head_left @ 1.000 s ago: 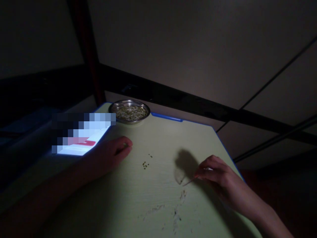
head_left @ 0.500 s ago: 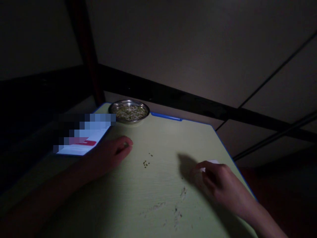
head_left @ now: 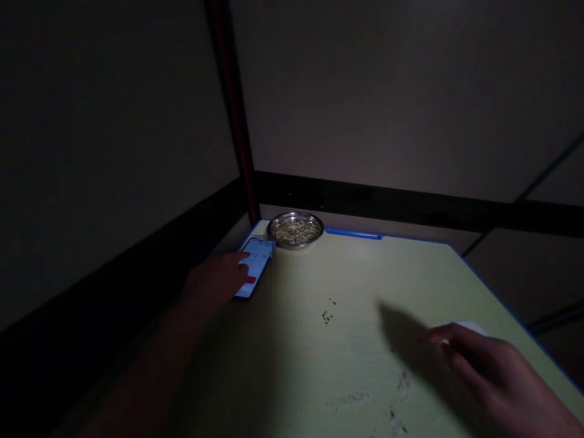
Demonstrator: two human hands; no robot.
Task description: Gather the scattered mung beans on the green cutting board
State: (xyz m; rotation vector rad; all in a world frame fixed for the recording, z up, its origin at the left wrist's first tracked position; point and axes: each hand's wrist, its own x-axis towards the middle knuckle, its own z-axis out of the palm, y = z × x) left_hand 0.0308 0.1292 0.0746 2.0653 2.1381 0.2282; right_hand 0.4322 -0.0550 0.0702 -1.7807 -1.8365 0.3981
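The scene is dim. My left hand point(head_left: 219, 277) reaches over the lit phone point(head_left: 254, 267) at the table's left edge, a fingertip touching its screen. My right hand point(head_left: 488, 365) rests low on the pale green table point(head_left: 319, 377) at the right, fingers curled around a small white object point(head_left: 460, 326) that pokes out behind them. A few small green beans point(head_left: 326, 316) lie loose on the table between my hands. A round metal dish point(head_left: 295, 229) full of the same beans sits at the far left corner, just beyond the phone.
The table has a blue rim point(head_left: 353, 234) and dark scuff marks point(head_left: 396, 395) near my right hand. A dark red post point(head_left: 232, 109) rises behind the dish. Pale walls with a dark skirting band point(head_left: 410, 204) close off the back and left.
My left hand has moved from the bare table onto the phone screen. My right hand drew back toward the table's right edge, and the thin stick it held is out of sight. The view swung left.
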